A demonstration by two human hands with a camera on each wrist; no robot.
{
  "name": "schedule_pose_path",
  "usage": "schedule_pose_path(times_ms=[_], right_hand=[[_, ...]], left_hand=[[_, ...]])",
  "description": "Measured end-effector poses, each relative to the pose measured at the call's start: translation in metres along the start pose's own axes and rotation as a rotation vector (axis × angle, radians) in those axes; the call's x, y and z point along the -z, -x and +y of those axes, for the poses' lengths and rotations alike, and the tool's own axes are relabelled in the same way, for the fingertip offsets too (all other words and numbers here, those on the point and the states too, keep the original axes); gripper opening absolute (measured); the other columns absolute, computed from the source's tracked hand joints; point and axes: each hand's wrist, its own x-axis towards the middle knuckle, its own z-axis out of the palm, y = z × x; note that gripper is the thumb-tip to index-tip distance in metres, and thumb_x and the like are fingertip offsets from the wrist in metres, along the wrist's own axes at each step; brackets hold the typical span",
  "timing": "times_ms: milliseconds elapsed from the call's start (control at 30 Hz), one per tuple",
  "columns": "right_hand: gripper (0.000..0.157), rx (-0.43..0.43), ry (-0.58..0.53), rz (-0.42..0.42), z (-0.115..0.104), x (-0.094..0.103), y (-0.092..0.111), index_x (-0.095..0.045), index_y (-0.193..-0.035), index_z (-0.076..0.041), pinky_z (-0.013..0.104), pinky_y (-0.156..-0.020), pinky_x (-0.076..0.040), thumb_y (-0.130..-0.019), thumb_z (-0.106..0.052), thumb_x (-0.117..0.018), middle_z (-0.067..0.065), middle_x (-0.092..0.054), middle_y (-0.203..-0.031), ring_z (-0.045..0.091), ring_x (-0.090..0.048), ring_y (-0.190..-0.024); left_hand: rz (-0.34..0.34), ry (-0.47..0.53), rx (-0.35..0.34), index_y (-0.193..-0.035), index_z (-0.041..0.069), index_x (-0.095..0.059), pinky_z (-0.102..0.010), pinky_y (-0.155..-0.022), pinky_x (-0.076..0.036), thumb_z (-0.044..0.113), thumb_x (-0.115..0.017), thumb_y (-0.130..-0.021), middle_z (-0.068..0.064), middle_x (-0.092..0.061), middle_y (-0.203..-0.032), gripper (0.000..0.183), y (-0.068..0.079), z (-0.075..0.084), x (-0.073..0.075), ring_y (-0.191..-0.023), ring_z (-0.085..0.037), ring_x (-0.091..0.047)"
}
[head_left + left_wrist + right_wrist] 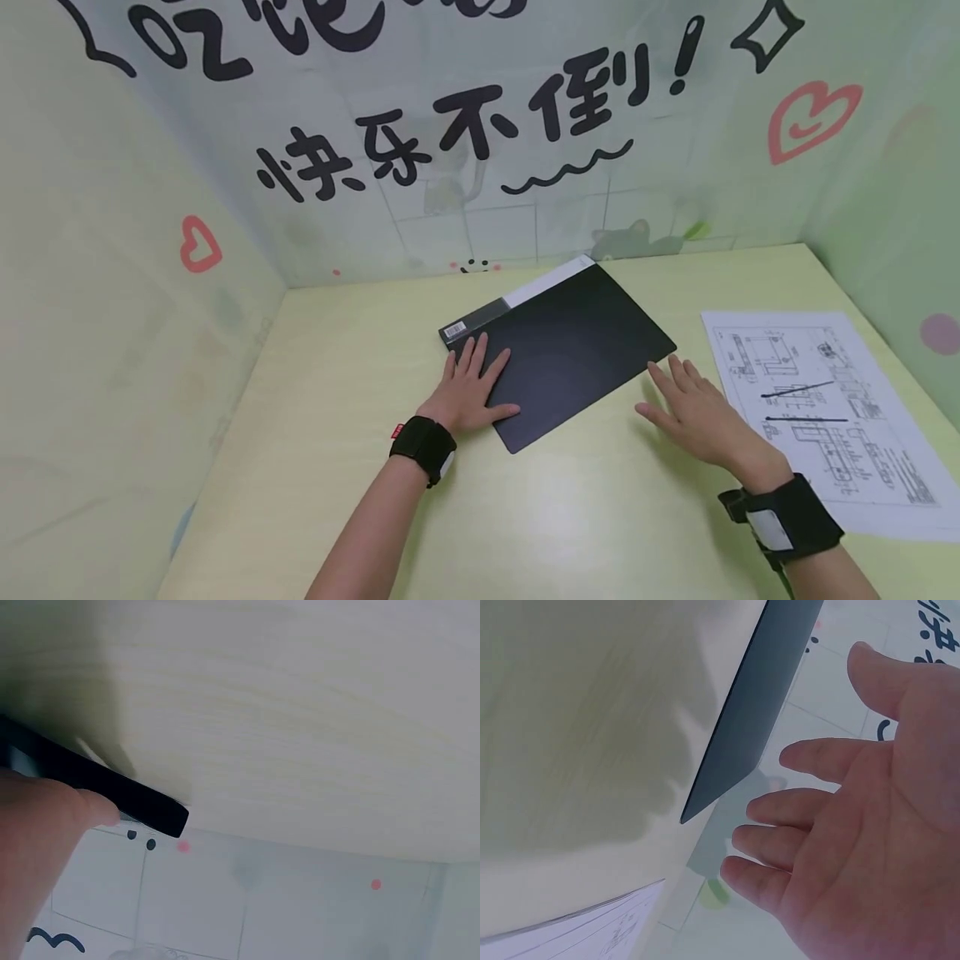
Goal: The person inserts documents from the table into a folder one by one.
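Observation:
A closed black document folder [573,358] lies slanted on the table, its spine with a white label strip [547,282] and a small barcode toward the back left. Spread over the folder's left end, my left hand [467,392] rests with straight fingers. The left wrist view has the folder's dark spine end [154,806] beside part of that hand. My right hand [693,412] hovers near the folder's right corner, its fingers extended and holding nothing. In the right wrist view the right hand [862,817] is apart from the folder's edge [742,712].
Printed sheets with technical drawings [825,417] lie on the right of the pale table [315,467], partly behind my right hand and wrist. Two dark thin lines cross the top sheet. Printed cloth walls [480,217] enclose the table at the back and sides.

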Motion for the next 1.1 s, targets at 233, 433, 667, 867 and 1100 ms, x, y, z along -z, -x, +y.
schedule_pose_path(times_ms=[233,433,667,867,1100], right_hand=[[0.079,0.004,-0.001,-0.004,0.0,0.0,-0.002,-0.025,-0.153,0.005,0.071,-0.113,-0.018,-0.101,-0.049,-0.048,0.039,-0.013,-0.157,0.061,-0.014,-0.143],[0.078,0.009,-0.002,0.0,0.0,-0.001,-0.003,-0.025,-0.153,0.006,0.071,-0.113,-0.018,-0.101,-0.048,-0.049,0.039,-0.014,-0.157,0.061,-0.014,-0.143],[0.079,0.014,-0.004,0.003,0.001,-0.001,-0.004,-0.025,-0.153,0.005,0.07,-0.113,-0.019,-0.101,-0.048,-0.049,0.039,-0.014,-0.157,0.061,-0.015,-0.143],[0.079,0.002,-0.01,0.004,0.002,0.001,-0.003,-0.024,-0.153,0.005,0.07,-0.113,-0.018,-0.101,-0.049,-0.048,0.038,-0.014,-0.157,0.06,-0.015,-0.143],[0.064,-0.005,0.062,0.026,0.006,0.002,-0.001,-0.028,-0.15,0.008,0.07,-0.112,-0.022,-0.105,-0.033,-0.044,0.041,-0.017,-0.155,0.061,-0.019,-0.141]], left_hand=[[0.1,-0.041,-0.009,-0.16,0.02,-0.015,-0.058,-0.123,-0.006,0.073,-0.047,-0.089,-0.016,0.002,-0.167,0.094,0.013,0.011,-0.014,-0.155,-0.038,0.002],[0.081,-0.073,-0.054,-0.159,0.012,-0.017,-0.056,-0.124,-0.001,0.079,-0.044,-0.086,-0.01,0.006,-0.168,0.103,0.027,0.024,-0.016,-0.156,-0.033,0.007],[0.013,-0.098,-0.166,-0.159,0.015,-0.017,-0.058,-0.123,0.003,0.084,-0.049,-0.078,-0.007,0.004,-0.169,0.111,0.043,0.038,-0.016,-0.156,-0.029,0.009],[0.092,-0.149,-0.249,-0.157,0.023,-0.025,-0.054,-0.125,-0.002,0.077,-0.049,-0.084,-0.007,-0.011,-0.168,0.094,0.05,0.043,-0.022,-0.156,-0.026,-0.004],[0.152,-0.096,-0.25,-0.156,0.021,-0.031,-0.051,-0.124,-0.018,0.075,-0.047,-0.087,-0.008,-0.021,-0.166,0.089,0.057,0.052,-0.025,-0.155,-0.027,-0.017]])
